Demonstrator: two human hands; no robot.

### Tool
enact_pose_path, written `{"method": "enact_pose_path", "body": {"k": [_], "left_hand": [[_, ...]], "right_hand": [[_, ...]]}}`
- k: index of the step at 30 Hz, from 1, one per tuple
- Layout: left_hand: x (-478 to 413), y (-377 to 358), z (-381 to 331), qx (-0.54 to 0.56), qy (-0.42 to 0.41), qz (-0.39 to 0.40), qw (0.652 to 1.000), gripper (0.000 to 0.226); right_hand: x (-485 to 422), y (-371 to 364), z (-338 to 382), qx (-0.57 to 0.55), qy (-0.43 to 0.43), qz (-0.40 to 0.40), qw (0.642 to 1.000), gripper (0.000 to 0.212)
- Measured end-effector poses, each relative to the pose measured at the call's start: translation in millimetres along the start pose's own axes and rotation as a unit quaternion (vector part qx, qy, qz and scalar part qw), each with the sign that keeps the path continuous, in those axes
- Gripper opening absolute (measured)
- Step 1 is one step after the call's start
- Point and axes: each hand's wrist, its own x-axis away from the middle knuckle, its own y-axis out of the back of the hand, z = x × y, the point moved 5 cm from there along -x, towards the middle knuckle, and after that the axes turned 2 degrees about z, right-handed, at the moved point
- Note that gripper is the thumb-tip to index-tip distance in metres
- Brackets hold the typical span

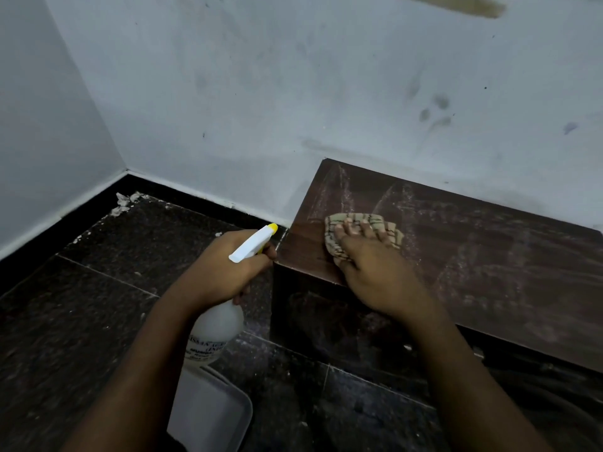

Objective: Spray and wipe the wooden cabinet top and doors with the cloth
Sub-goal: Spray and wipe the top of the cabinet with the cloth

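Note:
A low dark wooden cabinet (473, 256) stands against the wall on the right, its top streaked with dust and wipe marks. My right hand (372, 265) presses a beige checked cloth (362, 221) flat on the top near the front left corner. My left hand (225, 265) grips the neck of a white spray bottle (215, 331) with a white trigger and yellow nozzle (271, 228), held just left of the cabinet's corner, the nozzle pointing toward the cabinet. The cabinet's front face below my right arm is dark and partly hidden.
Dark speckled floor tiles (98, 305) fill the left and bottom. A grey tray-like object (208, 415) lies on the floor under my left forearm. Bits of debris (125, 202) sit in the room corner. Pale smudged walls (261, 93) enclose the space.

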Motion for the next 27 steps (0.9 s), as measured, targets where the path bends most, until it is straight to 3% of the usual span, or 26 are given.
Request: {"method": "enact_pose_path", "body": {"k": [4, 8, 11, 14, 18, 21, 23, 27], "left_hand": [[1.0, 6.6, -0.8, -0.001, 0.006, -0.004, 1.0, 0.032], [-3.6, 19.1, 9.4, 0.03, 0.007, -0.039, 0.999, 0.047], [-9.7, 23.0, 17.1, 0.036, 0.014, -0.048, 0.998, 0.037], [-12.7, 21.6, 18.0, 0.025, 0.01, -0.052, 0.998, 0.036], [-16.1, 19.4, 24.9, 0.004, 0.0, -0.054, 0.999, 0.01], [-18.3, 18.3, 26.0, 0.003, 0.003, -0.072, 0.997, 0.013], [-19.4, 19.7, 24.1, 0.011, 0.002, -0.083, 0.996, 0.022], [-29.4, 22.8, 29.5, 0.011, 0.006, -0.092, 0.996, 0.009]], "right_hand": [[-7.0, -13.2, 32.6, -0.005, 0.092, -0.011, 0.996, 0.064], [21.8, -14.4, 37.2, -0.029, 0.158, 0.055, 0.985, 0.062], [38.3, 6.6, 5.4, -0.081, 0.088, 0.097, 0.988, 0.055], [22.0, 10.3, -12.9, -0.059, 0.019, 0.072, 0.996, 0.058], [-9.1, -11.3, 17.2, -0.028, 0.048, 0.021, 0.998, 0.062], [-10.1, -21.1, 48.9, -0.007, 0.088, 0.016, 0.996, 0.064], [5.4, -23.1, 59.6, 0.019, 0.105, 0.034, 0.994, 0.065], [43.1, -6.3, 32.4, 0.012, 0.067, 0.115, 0.991, 0.063]]}}
